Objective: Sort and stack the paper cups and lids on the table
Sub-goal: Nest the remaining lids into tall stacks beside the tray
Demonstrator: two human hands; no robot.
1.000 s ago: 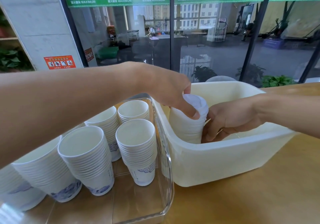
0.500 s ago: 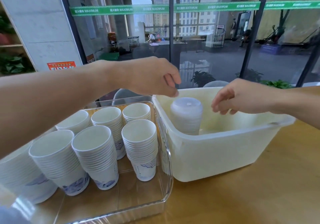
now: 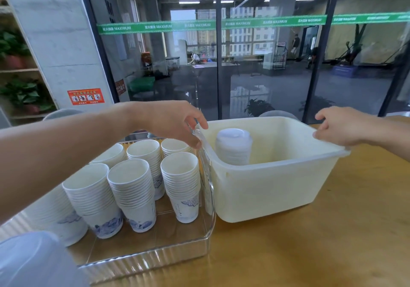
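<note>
A stack of lids [image 3: 233, 147] is standing inside the cream plastic bin [image 3: 275, 182] at 12 o'clock on the tabletop [image 3: 310, 242]. The left hand [image 3: 175, 123] is touching the bin's 9 o'clock rim with relaxed fingers; the right hand [image 3: 339, 125] is hovering loosely open at its 3 o'clock rim. Stacked paper cups [image 3: 133, 184] are filling the clear tray [image 3: 206, 198] at 9 o'clock.

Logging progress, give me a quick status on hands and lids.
Both hands empty: left hand and right hand at bin rim. Lid stack upright inside. Nothing blocking.
</note>
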